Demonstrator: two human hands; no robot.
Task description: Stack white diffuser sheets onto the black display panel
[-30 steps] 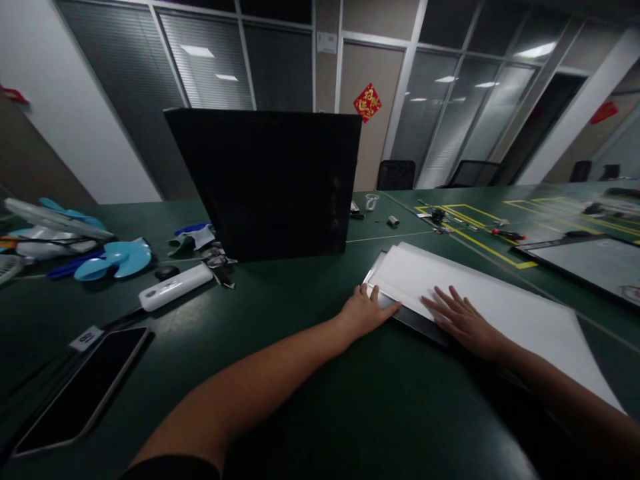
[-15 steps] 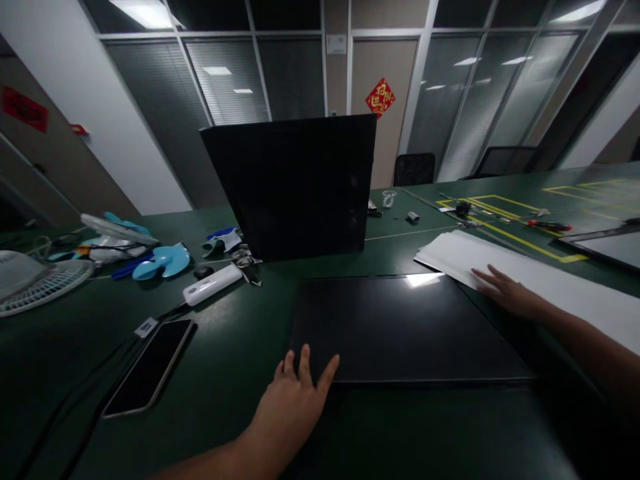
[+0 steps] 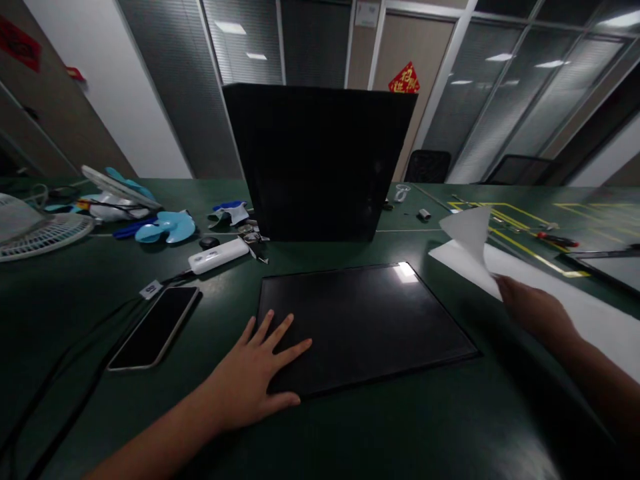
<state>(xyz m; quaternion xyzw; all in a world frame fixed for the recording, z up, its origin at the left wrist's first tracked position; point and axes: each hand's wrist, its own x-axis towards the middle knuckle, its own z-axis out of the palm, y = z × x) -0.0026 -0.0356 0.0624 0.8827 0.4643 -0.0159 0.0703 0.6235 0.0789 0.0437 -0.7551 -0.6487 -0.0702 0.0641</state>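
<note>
A flat black screen panel [image 3: 365, 327] lies on the green table in front of me. Across its near left corner my left hand [image 3: 257, 373] rests with fingers spread. To the right of the panel, my right hand [image 3: 535, 310] grips the near edge of a white sheet [image 3: 470, 243], whose left end curls up off the table. More white sheet [image 3: 575, 300] lies flat beneath and beyond this hand; how many layers there are I cannot tell. The right fingertips are partly hidden behind the paper.
Behind the panel stands a large black upright board [image 3: 325, 167]. At left are a phone [image 3: 155, 327], a white handheld device [image 3: 219, 256] with cables, blue fan blades [image 3: 166, 227] and a white fan grille [image 3: 45, 227]. A screwdriver [image 3: 557, 239] lies far right.
My right hand has taken hold of the white sheet and lifted its left end. The panel has turned slightly and shifted left, and my left hand now lies further over its corner.
</note>
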